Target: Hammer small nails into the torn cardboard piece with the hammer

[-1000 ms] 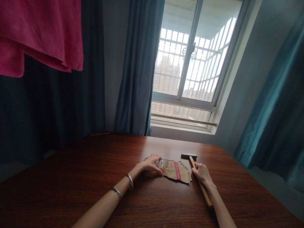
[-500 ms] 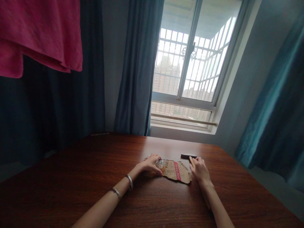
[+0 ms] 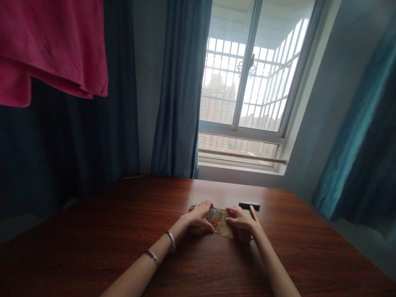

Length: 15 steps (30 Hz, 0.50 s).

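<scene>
Card (image 3: 220,219) edges are pressed by left hand (image 3: 201,211) and right hand (image 3: 241,218), grips flat, unclosed. The hammer (image 3: 249,206) lies just beside, toward the table (image 3: 123,231)'s far edge.

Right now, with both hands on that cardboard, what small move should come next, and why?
Probably the right hand should shift to the hammer while the left hand pins the cardboard: both hands rest on it, and the hammer lies ungripped just beside the right hand.

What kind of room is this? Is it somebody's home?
Most likely a room in a flat, high up. There is a big wooden table, long blue curtains hang beside a sliding window, and tall apartment blocks show outside through its bars.
</scene>
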Motion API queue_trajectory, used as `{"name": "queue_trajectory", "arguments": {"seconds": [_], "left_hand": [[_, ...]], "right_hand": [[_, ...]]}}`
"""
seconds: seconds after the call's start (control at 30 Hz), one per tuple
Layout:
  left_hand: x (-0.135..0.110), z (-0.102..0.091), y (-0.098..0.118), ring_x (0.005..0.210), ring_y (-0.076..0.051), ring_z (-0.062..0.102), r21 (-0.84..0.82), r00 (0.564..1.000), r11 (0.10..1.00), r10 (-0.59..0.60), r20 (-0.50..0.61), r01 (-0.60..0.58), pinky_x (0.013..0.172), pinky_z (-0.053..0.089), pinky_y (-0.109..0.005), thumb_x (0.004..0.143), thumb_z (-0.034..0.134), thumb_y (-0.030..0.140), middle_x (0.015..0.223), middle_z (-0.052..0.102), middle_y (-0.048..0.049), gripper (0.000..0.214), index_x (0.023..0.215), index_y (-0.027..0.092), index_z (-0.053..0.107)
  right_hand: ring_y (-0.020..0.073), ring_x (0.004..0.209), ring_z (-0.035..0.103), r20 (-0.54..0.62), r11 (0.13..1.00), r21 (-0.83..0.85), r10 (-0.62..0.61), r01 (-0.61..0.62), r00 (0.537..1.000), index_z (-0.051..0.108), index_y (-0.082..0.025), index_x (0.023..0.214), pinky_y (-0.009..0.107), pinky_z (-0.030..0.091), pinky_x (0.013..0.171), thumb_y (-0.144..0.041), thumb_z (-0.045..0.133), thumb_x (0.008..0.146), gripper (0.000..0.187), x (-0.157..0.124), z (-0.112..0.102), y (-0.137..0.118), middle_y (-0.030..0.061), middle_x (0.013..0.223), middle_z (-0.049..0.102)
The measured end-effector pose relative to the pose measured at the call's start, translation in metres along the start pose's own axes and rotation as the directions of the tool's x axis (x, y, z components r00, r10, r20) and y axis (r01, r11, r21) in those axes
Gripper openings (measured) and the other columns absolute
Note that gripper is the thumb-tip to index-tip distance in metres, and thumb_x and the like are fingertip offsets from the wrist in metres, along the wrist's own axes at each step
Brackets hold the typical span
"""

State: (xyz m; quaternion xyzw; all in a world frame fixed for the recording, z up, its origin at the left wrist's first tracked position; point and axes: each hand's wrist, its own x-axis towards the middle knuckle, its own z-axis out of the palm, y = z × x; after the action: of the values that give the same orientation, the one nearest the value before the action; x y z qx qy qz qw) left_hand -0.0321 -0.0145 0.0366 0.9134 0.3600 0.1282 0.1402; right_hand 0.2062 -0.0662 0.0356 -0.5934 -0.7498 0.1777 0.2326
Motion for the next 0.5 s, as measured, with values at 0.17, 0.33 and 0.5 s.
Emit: {"name": "queue_trajectory", "arguments": {"seconds": [0.17,0.33,0.5], "left_hand": [[-0.003,-0.002,-0.001,0.11,-0.028,0.042,-0.029,0.999,0.999,-0.027,0.039,0.028,0.093,0.032,-0.035,0.045,0.073,0.063,0.117,0.046,-0.0073,0.087,0.118,0.024,0.045],[-0.007,-0.003,-0.007,0.114,-0.027,0.037,-0.004,0.995,1.0,0.012,0.095,-0.011,0.099,0.029,-0.036,0.053,0.066,0.068,0.121,0.041,-0.0073,0.084,0.124,0.026,0.048],[-0.007,-0.003,-0.01,0.114,-0.028,0.035,-0.003,0.991,1.0,0.01,0.131,-0.01,0.1,0.028,-0.038,0.051,0.066,0.068,0.121,0.041,-0.0073,0.09,0.128,0.028,0.047]], "right_hand": [[0.02,0.091,0.057,0.001,1.0,-0.02,0.001,-0.001,1.0,0.061,-0.023,0.117,0.029,0.042,0.082,-0.029,0.064,0.068,0.05,0.001,0.004,0.005,0.0076,0.105,0.061],[0.0173,0.091,0.06,0.015,0.998,0.014,0.068,-0.068,0.998,0.064,-0.027,0.113,0.025,0.041,0.084,-0.028,0.052,0.077,0.038,0.004,0.012,0.008,0.0064,0.104,0.066],[0.0155,0.093,0.062,0.02,0.992,0.086,0.089,-0.09,0.996,0.067,-0.023,0.108,0.021,0.044,0.079,-0.022,0.043,0.079,0.037,0.009,0.019,0.005,0.0039,0.104,0.07]]}}
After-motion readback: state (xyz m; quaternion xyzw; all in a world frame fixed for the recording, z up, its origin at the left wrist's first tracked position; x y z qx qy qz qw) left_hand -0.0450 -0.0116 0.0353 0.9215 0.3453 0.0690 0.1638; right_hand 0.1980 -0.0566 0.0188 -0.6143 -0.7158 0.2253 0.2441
